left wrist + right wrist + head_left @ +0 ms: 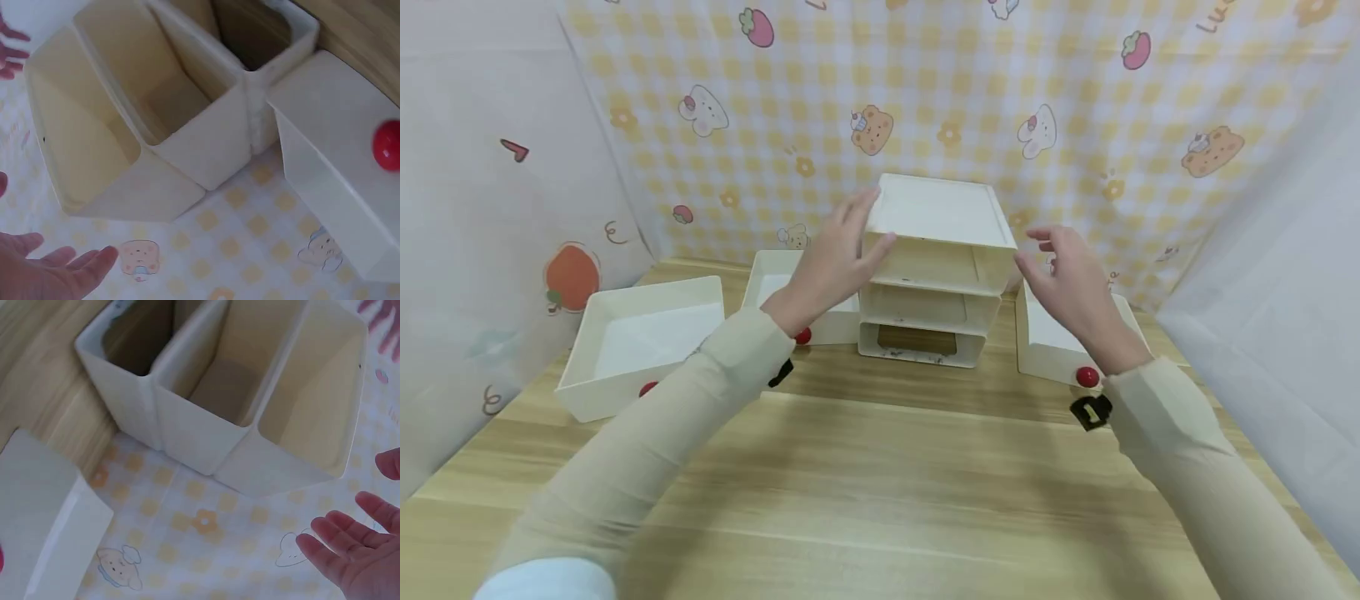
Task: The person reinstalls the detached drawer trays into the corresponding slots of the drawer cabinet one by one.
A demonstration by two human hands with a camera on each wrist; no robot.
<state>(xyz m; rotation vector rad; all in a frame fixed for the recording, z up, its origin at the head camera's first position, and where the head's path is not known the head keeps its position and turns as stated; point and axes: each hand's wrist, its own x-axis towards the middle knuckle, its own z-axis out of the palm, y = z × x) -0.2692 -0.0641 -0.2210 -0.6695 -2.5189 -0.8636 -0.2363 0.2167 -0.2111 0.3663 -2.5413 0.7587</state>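
A cream drawer cabinet [943,208] of three stacked, drawerless compartments stands at the back of the table, its open fronts facing me. Beside its upper left edge is my left hand [838,254], fingers extended; the left wrist view shows a gap between that hand [50,269] and the cabinet wall [140,190]. To the right of the top panel my right hand [1067,275] is raised with loosely bent fingers. In the right wrist view this hand [362,550] is likewise apart from the cabinet [275,465]. Neither hand holds anything.
Two pulled-out drawers, one at far left [617,387] and one close to the cabinet [835,327], lie on the left. Another drawer [1048,362] lies on the right, partly behind my right hand. Each has a red knob [1087,377]. A patterned curtain [925,92] hangs behind.
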